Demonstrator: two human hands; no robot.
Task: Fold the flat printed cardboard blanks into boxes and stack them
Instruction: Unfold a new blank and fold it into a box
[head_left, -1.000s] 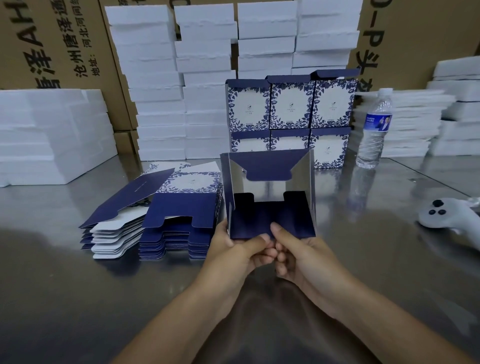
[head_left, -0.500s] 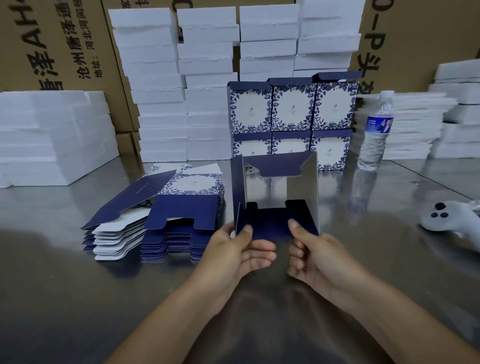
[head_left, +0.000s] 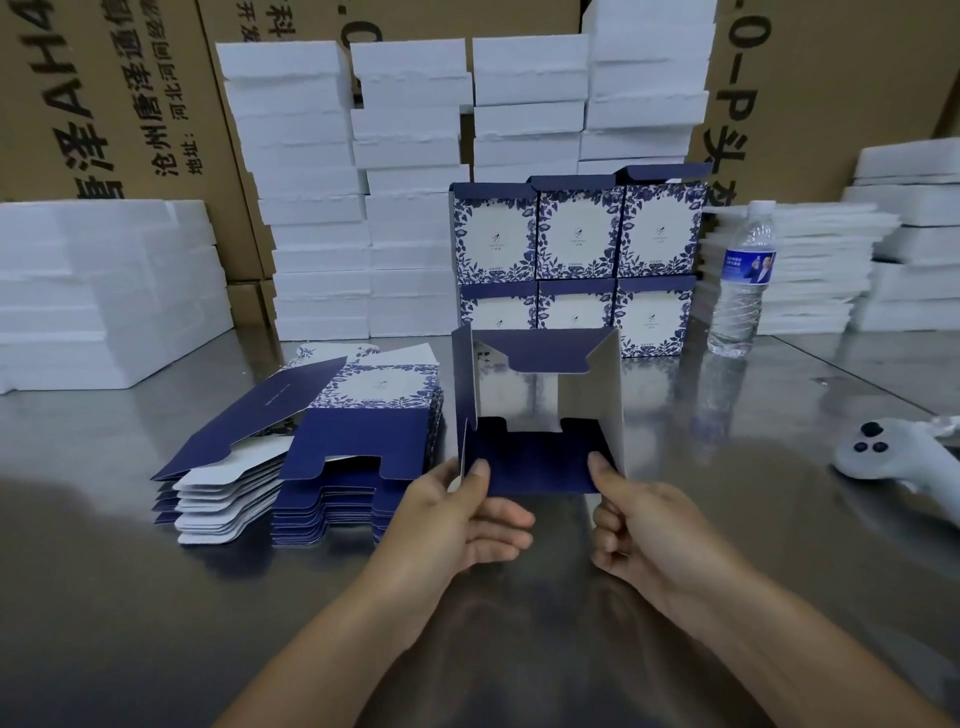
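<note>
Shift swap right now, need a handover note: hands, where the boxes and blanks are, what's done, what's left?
Left hand and right hand: each pinches the near bottom flap of the half-folded box, held upright.
Done: six folded boxes stacked at the back, two rows of three.
Left: close this one's flaps, stack it, then the flat blanks piled at left.

Views: one. I log a single head-worn wide-angle camera, facing forward and down at the half-folded navy cardboard box, which sits close and mid-frame. Below the box lies the reflective steel tabletop. Behind the box, brown printed corrugated cartons close the view.
</note>
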